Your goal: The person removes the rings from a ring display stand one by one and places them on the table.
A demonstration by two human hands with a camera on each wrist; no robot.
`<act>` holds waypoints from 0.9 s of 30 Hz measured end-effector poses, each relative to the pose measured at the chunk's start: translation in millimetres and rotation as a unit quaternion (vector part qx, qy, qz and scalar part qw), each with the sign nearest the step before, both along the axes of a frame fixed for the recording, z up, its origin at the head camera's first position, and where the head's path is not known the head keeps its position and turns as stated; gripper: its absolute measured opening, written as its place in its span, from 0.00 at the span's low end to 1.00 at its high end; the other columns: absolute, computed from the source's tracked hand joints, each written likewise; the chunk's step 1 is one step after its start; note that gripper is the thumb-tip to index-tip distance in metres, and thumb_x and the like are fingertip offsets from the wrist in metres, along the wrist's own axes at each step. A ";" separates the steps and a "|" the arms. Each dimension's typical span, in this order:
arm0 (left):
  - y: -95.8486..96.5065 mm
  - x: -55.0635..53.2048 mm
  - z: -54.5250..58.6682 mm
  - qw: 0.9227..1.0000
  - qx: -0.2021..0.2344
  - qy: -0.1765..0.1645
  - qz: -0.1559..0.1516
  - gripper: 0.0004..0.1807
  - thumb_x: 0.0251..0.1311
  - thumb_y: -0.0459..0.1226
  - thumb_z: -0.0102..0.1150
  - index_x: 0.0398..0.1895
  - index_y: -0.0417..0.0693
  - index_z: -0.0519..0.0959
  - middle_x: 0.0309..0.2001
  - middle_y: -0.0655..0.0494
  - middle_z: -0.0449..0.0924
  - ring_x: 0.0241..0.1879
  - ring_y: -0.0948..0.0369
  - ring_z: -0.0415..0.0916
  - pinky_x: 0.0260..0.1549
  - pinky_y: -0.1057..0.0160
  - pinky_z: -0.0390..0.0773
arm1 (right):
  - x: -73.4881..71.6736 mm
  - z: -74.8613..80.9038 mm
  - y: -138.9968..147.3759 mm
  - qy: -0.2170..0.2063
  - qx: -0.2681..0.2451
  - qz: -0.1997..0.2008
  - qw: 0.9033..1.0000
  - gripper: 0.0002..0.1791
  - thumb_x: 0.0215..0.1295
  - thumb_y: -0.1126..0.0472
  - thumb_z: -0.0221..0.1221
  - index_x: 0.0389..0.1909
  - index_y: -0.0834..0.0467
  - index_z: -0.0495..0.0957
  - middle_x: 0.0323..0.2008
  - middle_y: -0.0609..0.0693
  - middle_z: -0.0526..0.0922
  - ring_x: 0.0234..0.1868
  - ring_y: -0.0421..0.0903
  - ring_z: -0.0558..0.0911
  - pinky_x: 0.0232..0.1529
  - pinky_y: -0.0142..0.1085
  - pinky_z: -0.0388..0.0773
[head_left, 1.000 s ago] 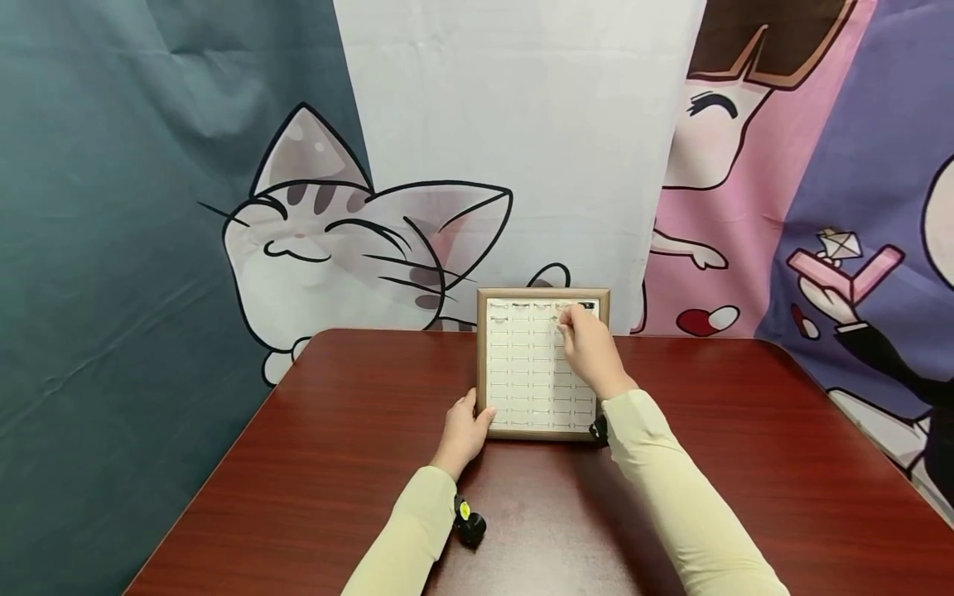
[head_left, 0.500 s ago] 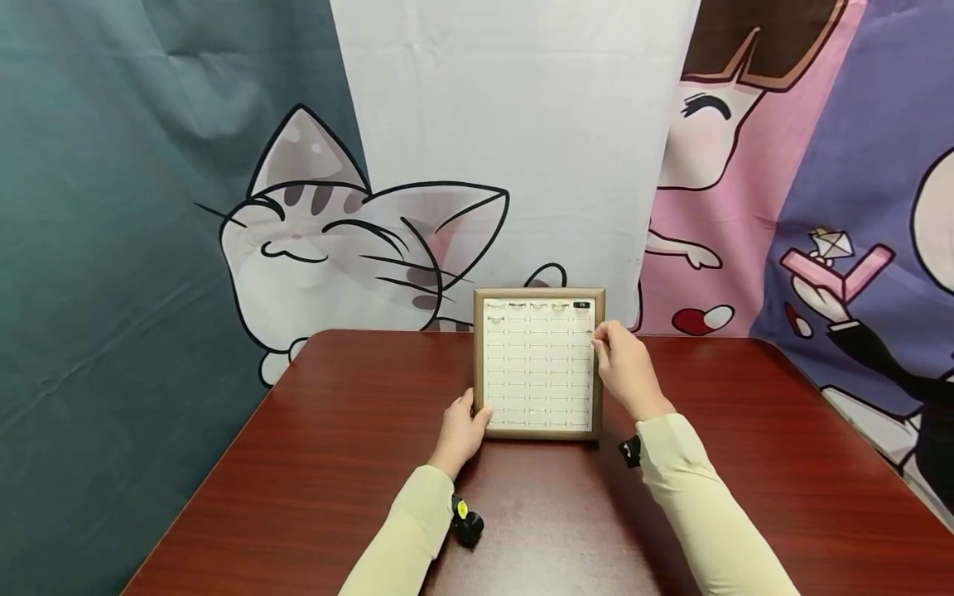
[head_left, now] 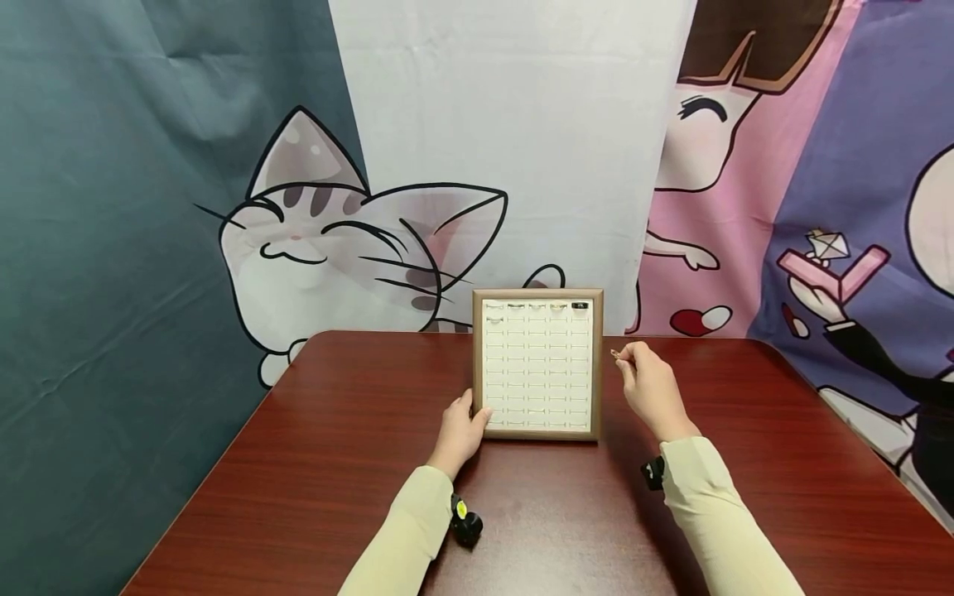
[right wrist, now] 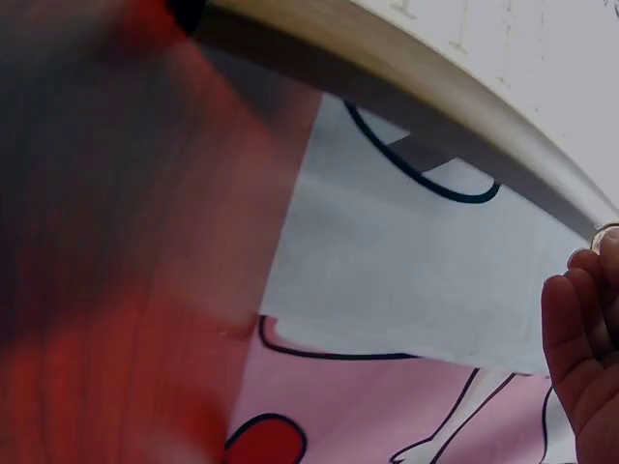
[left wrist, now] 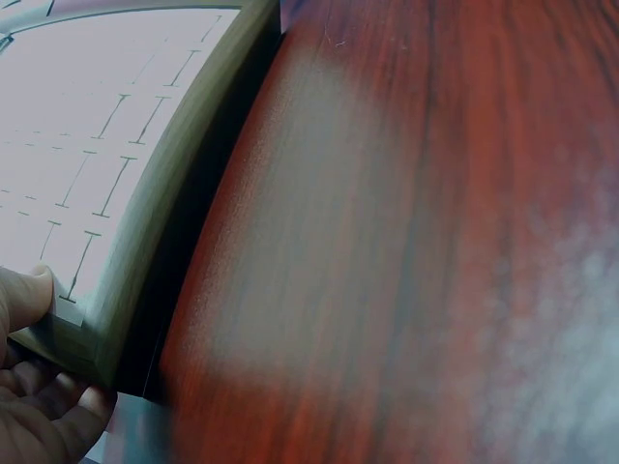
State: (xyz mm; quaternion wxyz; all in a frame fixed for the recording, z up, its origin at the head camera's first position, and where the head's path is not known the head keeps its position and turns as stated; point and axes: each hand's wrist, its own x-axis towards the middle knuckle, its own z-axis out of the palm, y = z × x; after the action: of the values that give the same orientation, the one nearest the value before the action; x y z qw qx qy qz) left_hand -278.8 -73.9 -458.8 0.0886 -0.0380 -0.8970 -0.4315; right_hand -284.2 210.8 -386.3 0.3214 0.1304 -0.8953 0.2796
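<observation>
A wood-framed ring display board (head_left: 538, 372), white with rows of slits, stands upright on the table. Gripping its lower left edge is my left hand (head_left: 458, 432); in the left wrist view, the thumb (left wrist: 24, 298) lies on the front and the other fingers are behind the frame corner. To the right of the board, my right hand (head_left: 654, 391) pinches a small gold-coloured ring (head_left: 615, 354) between thumb and fingertips. That ring (right wrist: 602, 235) is only partly visible at the right edge of the right wrist view. Several rings fill the board's top row, including a dark ring (head_left: 580, 306) at its right end.
A single silvery ring (head_left: 495, 320) sits at the left of the second row. The board stands on a reddish-brown table (head_left: 358, 430), near its far edge. Behind hangs a cartoon-printed cloth (head_left: 522, 124). Each wrist wears a small black camera (head_left: 467, 527).
My right hand has moved right and down, away from the upper part of the board, carrying the gold-coloured ring out past the frame. The left hand keeps its grip on the board.
</observation>
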 end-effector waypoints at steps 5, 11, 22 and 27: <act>-0.4 0.0 1.6 1.000 0.002 -0.003 0.000 0.31 0.63 0.39 0.55 0.63 0.27 0.62 0.59 0.30 0.67 0.61 0.42 0.64 0.59 0.47 0.66 | 2.9 -9.0 8.9 -0.012 0.003 -0.008 1.000 0.04 0.60 0.72 0.55 0.32 0.65 0.69 0.28 0.60 0.77 0.27 0.53 0.75 0.31 0.47 0.73; -0.8 -0.9 2.9 1.000 -0.003 -0.005 0.002 0.31 0.62 0.39 0.55 0.63 0.28 0.62 0.58 0.30 0.67 0.60 0.42 0.64 0.58 0.47 0.66 | 4.9 -18.8 18.2 -0.043 0.011 -0.015 0.999 0.04 0.59 0.73 0.56 0.31 0.65 0.69 0.28 0.61 0.78 0.28 0.55 0.75 0.32 0.50 0.73; 0.3 -0.9 2.0 1.000 -0.009 -0.015 0.002 0.31 0.63 0.40 0.54 0.64 0.29 0.62 0.59 0.31 0.66 0.61 0.42 0.63 0.59 0.47 0.65 | 5.7 -35.6 25.8 -0.080 0.019 -0.005 0.997 0.05 0.58 0.73 0.56 0.30 0.64 0.69 0.26 0.60 0.79 0.28 0.55 0.77 0.32 0.50 0.75; 0.3 -0.6 0.0 1.000 -0.011 -0.008 0.000 0.31 0.63 0.40 0.54 0.63 0.29 0.62 0.59 0.31 0.67 0.61 0.42 0.64 0.58 0.47 0.66 | 7.0 -43.5 28.4 -0.090 0.018 -0.002 0.996 0.05 0.57 0.73 0.56 0.29 0.64 0.69 0.26 0.59 0.79 0.27 0.54 0.78 0.31 0.48 0.75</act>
State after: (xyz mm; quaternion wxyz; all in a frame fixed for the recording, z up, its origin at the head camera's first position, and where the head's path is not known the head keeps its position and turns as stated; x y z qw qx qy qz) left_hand -279.4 -73.6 -458.8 0.0813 -0.0361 -0.9022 -0.4221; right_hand -277.2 239.2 -429.8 0.2377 0.1082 -0.9258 0.2733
